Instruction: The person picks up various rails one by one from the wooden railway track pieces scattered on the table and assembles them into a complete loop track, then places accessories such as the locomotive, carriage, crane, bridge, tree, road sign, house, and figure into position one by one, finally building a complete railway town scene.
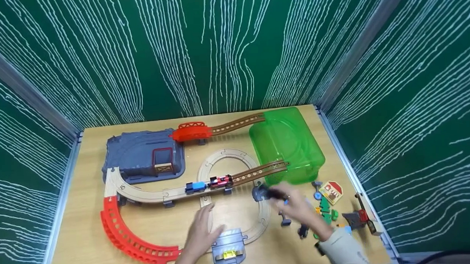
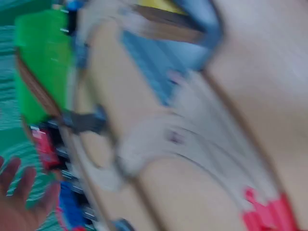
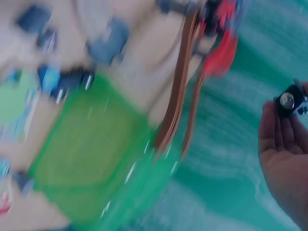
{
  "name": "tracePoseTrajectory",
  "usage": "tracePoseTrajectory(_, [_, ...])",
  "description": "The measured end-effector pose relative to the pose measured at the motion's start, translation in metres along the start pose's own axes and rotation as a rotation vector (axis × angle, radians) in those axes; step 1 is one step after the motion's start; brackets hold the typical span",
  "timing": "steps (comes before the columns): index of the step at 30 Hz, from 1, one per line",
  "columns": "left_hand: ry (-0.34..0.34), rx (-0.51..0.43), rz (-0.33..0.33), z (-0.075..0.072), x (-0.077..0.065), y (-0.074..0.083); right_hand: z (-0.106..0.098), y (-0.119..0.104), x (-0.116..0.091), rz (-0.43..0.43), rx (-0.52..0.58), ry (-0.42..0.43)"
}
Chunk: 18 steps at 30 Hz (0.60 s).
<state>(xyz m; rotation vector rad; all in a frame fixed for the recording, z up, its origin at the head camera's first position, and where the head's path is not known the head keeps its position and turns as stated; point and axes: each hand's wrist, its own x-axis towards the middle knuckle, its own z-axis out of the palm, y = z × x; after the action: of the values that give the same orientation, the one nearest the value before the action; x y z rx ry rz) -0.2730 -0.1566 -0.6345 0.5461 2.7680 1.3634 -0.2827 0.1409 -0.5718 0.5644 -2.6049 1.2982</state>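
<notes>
My right hand holds a small black toy train between thumb and fingers. A pale round disc shows on its end in the right wrist view. In the head view the hand is blurred, just right of the grey track piece on the wooden loop. Fingers spread, my left hand hovers over the wooden track beside the grey station piece with its yellow part. Farther back, a red and black engine and a blue wagon stand on the raised track.
A green translucent box carries brown ramps at the right back. On the left are a grey plastic base and a curved red track. Small trees, a house plate and a crane-like piece lie at right.
</notes>
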Motion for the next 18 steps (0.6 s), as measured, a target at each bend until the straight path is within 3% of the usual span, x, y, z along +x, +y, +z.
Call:
tracePoseTrajectory(4, [-0.137, -0.306, 0.034, 0.004, -0.002, 0.021, 0.037, -0.017, -0.011, -0.086, 0.034, -0.209])
tracePoseTrajectory(8, [-0.235, -0.475, 0.059, 0.008, -0.010, 0.028, 0.066, -0.026, -0.022, -0.117, 0.014, -0.332])
tracePoseTrajectory(12, [-0.259, -0.542, 0.068, 0.006, -0.016, 0.033, 0.085, -0.028, -0.029, -0.214, -0.070, -0.332])
tracePoseTrajectory(15, [-0.261, -0.597, 0.007, 0.003, -0.018, 0.037, 0.092, -0.027, -0.032, -0.234, -0.111, -0.308])
tracePoseTrajectory(18, [-0.247, -0.655, -0.071, 0.002, -0.019, 0.037, 0.093, -0.026, -0.035, -0.186, -0.088, -0.308])
